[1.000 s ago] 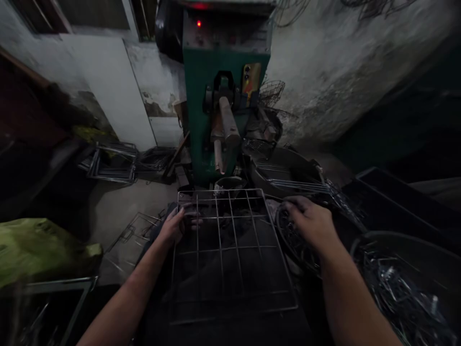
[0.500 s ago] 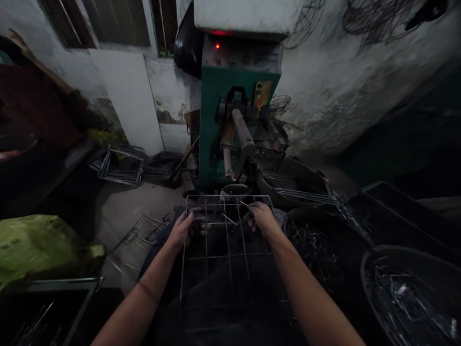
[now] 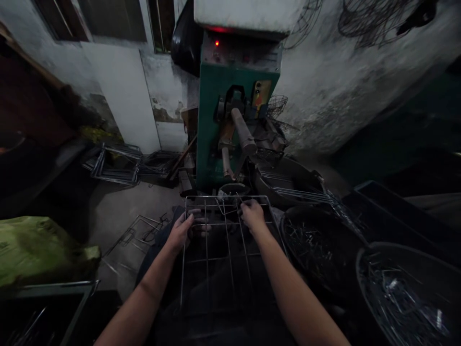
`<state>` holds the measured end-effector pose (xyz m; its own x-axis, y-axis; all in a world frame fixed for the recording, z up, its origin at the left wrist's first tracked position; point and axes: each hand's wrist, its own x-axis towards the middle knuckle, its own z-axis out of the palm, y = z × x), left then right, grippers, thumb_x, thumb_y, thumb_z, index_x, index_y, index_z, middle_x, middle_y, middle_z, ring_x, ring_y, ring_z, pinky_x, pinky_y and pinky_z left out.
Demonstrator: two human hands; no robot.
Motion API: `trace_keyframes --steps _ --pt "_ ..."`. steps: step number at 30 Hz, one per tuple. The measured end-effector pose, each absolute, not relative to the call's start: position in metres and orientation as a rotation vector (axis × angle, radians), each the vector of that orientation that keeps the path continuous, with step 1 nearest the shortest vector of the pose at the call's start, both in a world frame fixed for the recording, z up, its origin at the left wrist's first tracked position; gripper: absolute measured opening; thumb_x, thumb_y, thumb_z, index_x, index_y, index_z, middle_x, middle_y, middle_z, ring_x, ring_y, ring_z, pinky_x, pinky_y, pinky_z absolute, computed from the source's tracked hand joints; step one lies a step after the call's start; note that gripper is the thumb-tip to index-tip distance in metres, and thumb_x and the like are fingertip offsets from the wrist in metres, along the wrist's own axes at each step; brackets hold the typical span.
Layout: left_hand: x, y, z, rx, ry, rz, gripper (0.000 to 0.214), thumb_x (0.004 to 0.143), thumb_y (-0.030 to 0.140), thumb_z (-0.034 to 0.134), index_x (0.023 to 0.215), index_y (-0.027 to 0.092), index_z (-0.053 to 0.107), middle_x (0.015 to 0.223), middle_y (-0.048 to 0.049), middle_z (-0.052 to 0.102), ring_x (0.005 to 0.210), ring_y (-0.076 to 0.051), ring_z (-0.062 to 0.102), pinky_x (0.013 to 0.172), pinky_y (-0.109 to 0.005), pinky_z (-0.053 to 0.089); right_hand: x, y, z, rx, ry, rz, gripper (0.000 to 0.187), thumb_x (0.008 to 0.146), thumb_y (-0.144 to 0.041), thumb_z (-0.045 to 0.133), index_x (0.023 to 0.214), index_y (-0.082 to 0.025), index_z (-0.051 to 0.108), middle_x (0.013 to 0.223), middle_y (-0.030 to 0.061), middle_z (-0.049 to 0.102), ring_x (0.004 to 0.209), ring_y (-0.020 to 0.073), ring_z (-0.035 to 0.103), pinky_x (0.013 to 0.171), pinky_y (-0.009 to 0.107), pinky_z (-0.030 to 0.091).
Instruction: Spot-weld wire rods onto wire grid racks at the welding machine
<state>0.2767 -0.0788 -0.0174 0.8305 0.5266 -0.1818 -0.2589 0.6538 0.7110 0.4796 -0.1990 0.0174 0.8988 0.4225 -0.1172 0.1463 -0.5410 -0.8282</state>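
Observation:
A rectangular wire rack (image 3: pixel 207 245) with a grid of thin bars lies in front of me, over my lap. My left hand (image 3: pixel 183 228) grips its left edge near the far corner, thumb above and fingers under the wires. My right hand (image 3: pixel 251 215) is closed in a pinch on a thin bent wire piece (image 3: pixel 230 211), which lies across the rack's far end. The lower part of the rack fades into the dark. Just beyond stands a green machine (image 3: pixel 212 125) with two cylindrical arms, the upper arm (image 3: pixel 243 130) jutting towards me above the rack.
On the right stand dark tubs, one (image 3: pixel 363 269) holding many bent wire pieces. Long metal rods (image 3: pixel 298 193) lie across another basin. Wire frames (image 3: pixel 117 163) are stacked at the left wall, near a yellow-green sack (image 3: pixel 43 250). A red light (image 3: pixel 216 43) glows on the machine.
My right hand has moved slightly left and inward over the rack, bringing the bent wire piece with it. My left hand keeps its hold on the rack's edge.

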Motion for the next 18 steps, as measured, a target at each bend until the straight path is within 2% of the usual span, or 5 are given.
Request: trace_keyframes --steps 3,5,10,18 --pt "0.274 -0.079 -0.017 0.74 0.396 0.463 0.045 0.077 0.033 0.068 0.114 0.014 0.05 0.101 -0.0156 0.068 0.088 -0.031 0.068 0.068 -0.043 0.057 0.484 -0.203 0.02 -2.407 -0.649 0.197 0.006 0.074 -0.024 0.053 0.076 -0.019 0.056 0.076 0.0062 0.066 0.078 0.021 0.061 0.069 0.027 0.044" --pt "0.273 -0.079 -0.017 0.75 0.396 0.476 0.044 0.078 0.032 0.068 0.114 0.014 0.05 0.101 -0.0153 0.068 0.088 -0.031 0.068 0.068 -0.043 0.057 0.484 -0.206 0.024 -2.516 -0.744 0.199 0.008 0.077 -0.024 0.054 0.078 -0.018 0.059 0.082 0.0073 0.067 0.085 0.0226 0.061 0.074 0.028 0.043" --pt "0.27 -0.081 -0.018 0.764 0.401 0.497 0.043 0.078 0.032 0.067 0.113 0.014 0.051 0.099 -0.0144 0.069 0.087 -0.03 0.068 0.07 -0.042 0.057 0.472 -0.21 0.035 -2.651 -0.801 0.229 0.017 0.086 -0.028 0.049 0.095 -0.018 0.059 0.085 0.0078 0.068 0.085 0.0221 0.063 0.069 0.026 0.041" --pt "0.269 -0.082 -0.02 0.767 0.397 0.52 0.043 0.077 0.033 0.068 0.112 0.014 0.053 0.096 -0.014 0.069 0.087 -0.031 0.068 0.071 -0.043 0.057 0.463 -0.208 0.044 -2.778 -0.912 0.277 0.022 0.092 -0.026 0.043 0.103 -0.013 0.057 0.092 0.0117 0.068 0.088 0.0215 0.063 0.069 0.026 0.038"
